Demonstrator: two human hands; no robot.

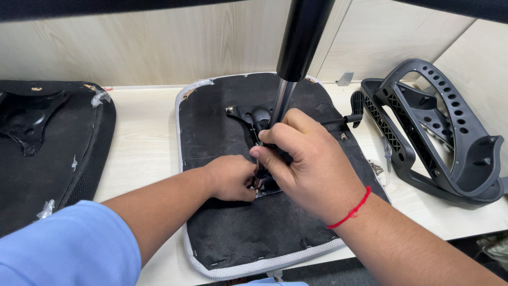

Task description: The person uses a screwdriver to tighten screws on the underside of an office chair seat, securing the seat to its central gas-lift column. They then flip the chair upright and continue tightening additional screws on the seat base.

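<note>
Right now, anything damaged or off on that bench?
Yes. Torn clear wrap clings in scraps to the left seat cushion. The middle seat base has a frayed top-left corner. Loose screws lie beside the armrests.

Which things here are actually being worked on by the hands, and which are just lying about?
In use:
left hand and right hand at the metal mechanism plate
upturned seat cushion
gas lift cylinder

Lying about:
second seat cushion
black plastic armrests
small bag of screws

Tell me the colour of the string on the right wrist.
Red string, clearest in the head view.
</note>
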